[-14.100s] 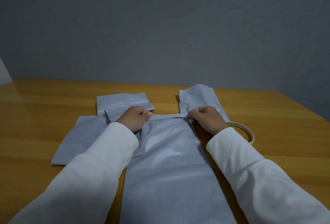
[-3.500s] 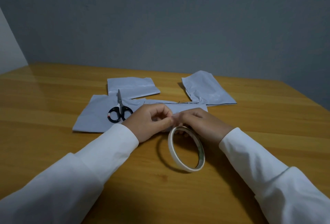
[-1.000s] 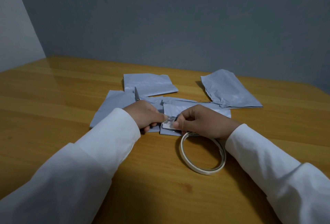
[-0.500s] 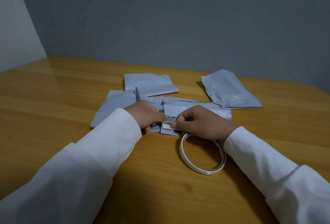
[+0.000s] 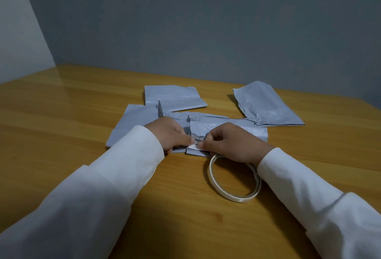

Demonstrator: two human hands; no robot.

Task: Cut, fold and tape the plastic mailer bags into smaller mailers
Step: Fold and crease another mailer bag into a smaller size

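A folded grey mailer (image 5: 228, 129) lies across the middle of the wooden table (image 5: 61, 126). My left hand (image 5: 169, 135) and my right hand (image 5: 231, 143) meet over its near left corner, and both pinch a short crinkled strip of tape (image 5: 197, 138) above a white patch on the mailer. A white tape roll (image 5: 233, 178) lies flat just below my right wrist. The scissors' blade tip (image 5: 160, 111) pokes out behind my left hand; their handles are hidden.
Other grey mailer pieces lie around: one at the back centre (image 5: 173, 98), one at the back right (image 5: 266, 106) and one under my left hand (image 5: 132, 124). A grey wall stands behind the table. My white sleeves cover the near table.
Since half a second ago my hands have stayed over the mailer's corner, still pinching the tape strip. The tape roll and the other pieces have not moved.
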